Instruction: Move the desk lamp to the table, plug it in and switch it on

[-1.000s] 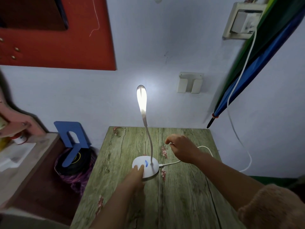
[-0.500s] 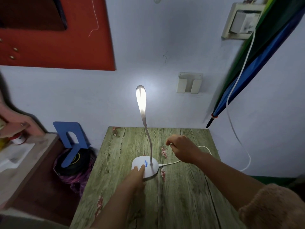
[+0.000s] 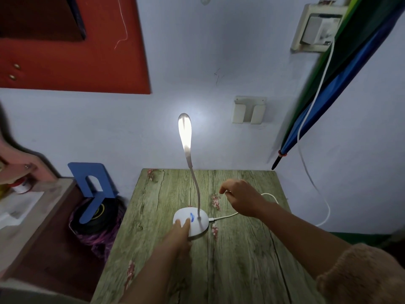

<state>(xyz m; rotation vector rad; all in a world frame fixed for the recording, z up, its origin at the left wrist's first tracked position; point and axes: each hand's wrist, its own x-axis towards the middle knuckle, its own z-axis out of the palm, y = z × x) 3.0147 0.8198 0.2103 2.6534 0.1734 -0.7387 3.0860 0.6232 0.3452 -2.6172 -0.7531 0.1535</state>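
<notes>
Lamp: one desk lamp [image 3: 190, 222], white, standing upright on the green wood-grain table [image 3: 241, 249], round base near the table's middle, thin bent neck rising to a lit head close to the wall.
Lamp light: on, with a bright patch on the wall behind the head; one small blue mark glows on the base.
Cable: one white cable [image 3: 225, 216] plugged into the right side of the base, running right across the table, off its edge and up the wall to the one wall socket [image 3: 317, 29].
Hands: two, both bare.
Left hand: left hand [image 3: 178, 234] lies flat and relaxed, fingers stretched forward, two fingertips [image 3: 185, 222] resting on the near left part of the base, just beside the blue mark.
Right hand: right hand [image 3: 238, 198] hovers over the table to the right of the neck, fingers curled loosely downward; whether it pinches the cable I cannot tell. A fuzzy sleeve shows at the lower right.
Change: half a second ago the scene was nearly the same; the left fingertips sit at the same spot on the base, the right hand is held a touch higher and farther right, the lamp has not moved.
Around: one blue bookend [image 3: 92, 185] left of the table, one folded umbrella [image 3: 341, 84] leaning at the right wall, one red board [image 3: 72, 58] on the wall.
</notes>
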